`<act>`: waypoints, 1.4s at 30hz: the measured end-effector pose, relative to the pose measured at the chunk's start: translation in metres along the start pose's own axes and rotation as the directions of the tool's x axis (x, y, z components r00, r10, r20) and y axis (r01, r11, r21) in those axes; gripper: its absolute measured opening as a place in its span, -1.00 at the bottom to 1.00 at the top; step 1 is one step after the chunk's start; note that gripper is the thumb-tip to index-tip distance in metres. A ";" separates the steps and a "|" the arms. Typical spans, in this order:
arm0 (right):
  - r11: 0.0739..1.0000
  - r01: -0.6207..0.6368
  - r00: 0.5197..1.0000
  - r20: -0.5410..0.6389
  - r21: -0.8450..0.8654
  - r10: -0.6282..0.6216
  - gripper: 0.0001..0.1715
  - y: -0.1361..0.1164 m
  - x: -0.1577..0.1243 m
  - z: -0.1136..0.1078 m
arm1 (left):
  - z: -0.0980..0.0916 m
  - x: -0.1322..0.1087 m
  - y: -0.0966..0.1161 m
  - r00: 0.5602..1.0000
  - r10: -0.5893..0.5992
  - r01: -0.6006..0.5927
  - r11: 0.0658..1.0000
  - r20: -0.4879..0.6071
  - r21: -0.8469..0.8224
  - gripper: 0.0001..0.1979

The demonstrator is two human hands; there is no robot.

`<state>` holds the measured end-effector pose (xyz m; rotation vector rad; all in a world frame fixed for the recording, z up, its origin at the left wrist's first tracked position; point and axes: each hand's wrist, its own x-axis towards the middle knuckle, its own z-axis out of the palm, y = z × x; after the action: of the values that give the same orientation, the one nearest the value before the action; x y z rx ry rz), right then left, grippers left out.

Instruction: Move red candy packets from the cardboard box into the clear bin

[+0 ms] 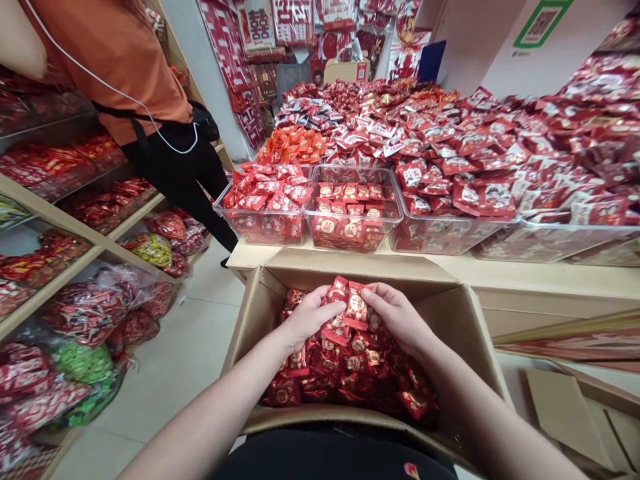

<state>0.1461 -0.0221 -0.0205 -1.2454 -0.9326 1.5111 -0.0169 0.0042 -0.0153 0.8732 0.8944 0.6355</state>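
Observation:
Both my hands are over an open cardboard box (480,320), close together near its middle. My left hand (313,313) is closed on a few red candy packets (336,323) with gold print, its thumb lying across them. Between thumb and fingers, my right hand (393,310) pinches another red candy packet (357,303), held upright against those in the left. Below them, many loose packets of the same kind (357,363) fill the lower part of the box. Just beyond it stands a clear plastic bin (350,235) with rows of matching packets.
More clear bins heaped with red sweets (480,190) line the counter (435,265). Shelves with bagged sweets (95,303) are on the left. A person in an orange top (130,73) stands there. An open cardboard carton (565,413) lies at the lower right.

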 end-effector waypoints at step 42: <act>0.793 0.234 0.967 0.220 -0.563 -0.130 -0.63 -0.043 -0.018 -0.018 | -0.005 -0.015 0.018 0.978 0.206 -0.207 0.978 0.040 0.009 -0.63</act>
<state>0.1732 -0.0277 0.0213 -1.4069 -1.6790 1.2197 -0.0304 0.0033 0.0040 0.9956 0.7787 0.7902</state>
